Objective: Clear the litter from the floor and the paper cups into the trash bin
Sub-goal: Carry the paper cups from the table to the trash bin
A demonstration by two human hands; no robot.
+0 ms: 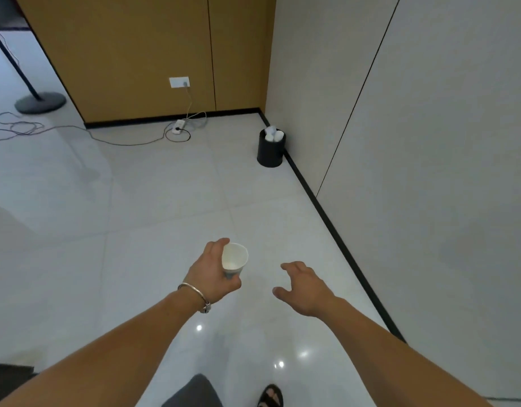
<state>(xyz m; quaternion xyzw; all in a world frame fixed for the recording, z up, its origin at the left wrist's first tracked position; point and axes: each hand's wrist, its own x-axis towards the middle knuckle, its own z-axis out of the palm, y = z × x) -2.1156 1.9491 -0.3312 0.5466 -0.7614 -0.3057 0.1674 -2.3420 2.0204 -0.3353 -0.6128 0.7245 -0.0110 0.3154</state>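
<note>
Over the shiny white floor point(153, 207), two bare arms reach out in front of the person. One hand, the left hand point(213, 270), has its fingers and thumb curled round a white paper cup point(234, 259), and the cup tips so you can see inside it, and it looks empty. On that wrist sits a silver bracelet point(194, 293). By its side, the right hand point(302, 284) holds nothing, with its fingers spread a bit and loosely bent, and the two hands are a little way apart. Far ahead, by the corner where the walls meet, stands a small black trash bin point(270, 152), close to the right wall point(429, 142). White paper cups point(273, 134) already poke out of its top, so it looks quite full. My guess is that this step is carrying the cup across to the bin. Next, the person needs to walk up close, hold the cup over the bin and let go, and maybe push it down so it does not fall out. No other litter shows on this bit of floor. A white power strip point(178, 126) and some thin cords point(24, 127) lie near the brown wall point(136, 54), so feet should keep away from them
</note>
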